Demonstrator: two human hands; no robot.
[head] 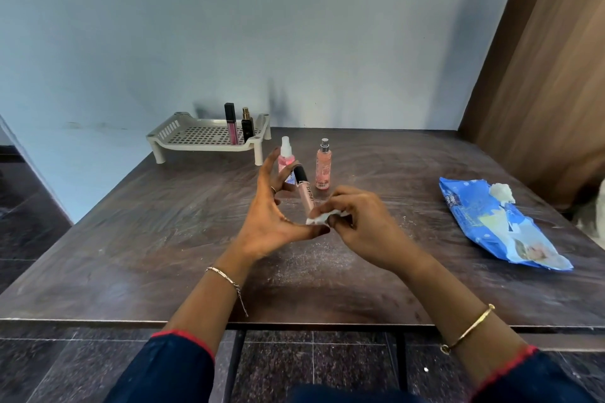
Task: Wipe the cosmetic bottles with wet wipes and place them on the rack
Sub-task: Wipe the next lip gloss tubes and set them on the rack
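Note:
My left hand [273, 222] holds a slim rose-gold tube with a black cap [305, 194] upright-tilted between thumb and fingertips over the middle of the table. My right hand [363, 229] pinches a small white wet wipe [322, 217] against the tube's lower end. Behind the hands two pink spray bottles stand on the table: one with a white cap [285, 154], partly hidden by my fingers, and one with a silver cap [323, 165]. The beige perforated rack [196, 136] sits at the back left, bearing a pink lip gloss tube [231, 124] and a small dark bottle [247, 126].
A blue pack of wet wipes [491, 222] lies at the right, a white wipe sticking out of its top. The dark wooden table [131, 239] is dusty. A wooden panel rises at the far right; the wall stands right behind the rack.

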